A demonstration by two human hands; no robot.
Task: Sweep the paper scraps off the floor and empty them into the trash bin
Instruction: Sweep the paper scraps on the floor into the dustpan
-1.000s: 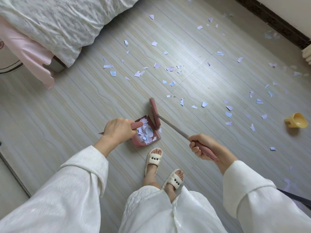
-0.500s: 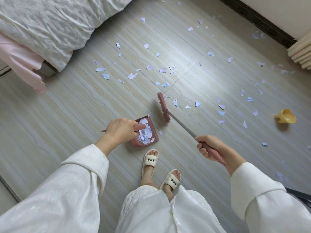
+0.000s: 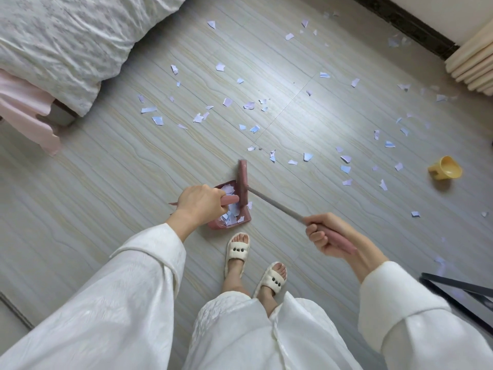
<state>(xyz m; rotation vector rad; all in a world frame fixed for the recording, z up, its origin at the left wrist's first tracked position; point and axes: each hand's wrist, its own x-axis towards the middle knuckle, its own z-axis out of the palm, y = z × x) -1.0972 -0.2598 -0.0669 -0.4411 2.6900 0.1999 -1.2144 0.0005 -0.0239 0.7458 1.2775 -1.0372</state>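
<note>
**At the Dustpan's Lip, a Broom Meets the Scraps**

On a pale wood-grain floor (image 3: 112,182), a pink dustpan (image 3: 241,218) sits just ahead of the person's feet, already holding a heap of white and bluish paper scraps (image 3: 231,213). The pink broom head (image 3: 242,184) stands against the pan's open right edge, its bristles touching the rim. The left hand (image 3: 201,202) curls its fingers round the dustpan's pink handle, steadying the pan from above. The right hand (image 3: 324,232) wraps tightly round the pink grip of the broom, whose grey metal shaft (image 3: 274,205) runs diagonally from that fist down to the broom head.

Many more loose scraps (image 3: 254,128) lie scattered across the floor beyond the pan, in a broad band from the middle of the view out to the right and toward the far wall. A yellow cup (image 3: 445,168) lies tipped on its side at the right, among them. Both arms wear wide white sleeves (image 3: 128,295), and the feet are in cream slippers (image 3: 237,249). A bed with a grey patterned cover (image 3: 61,41) fills the upper left corner, a pink sheet (image 3: 24,108) hanging beneath it. A dark baseboard (image 3: 405,22) runs along the far wall, with cream curtain folds (image 3: 474,68) at the upper right, and a dark frame (image 3: 458,292) juts in at the lower right.
</note>
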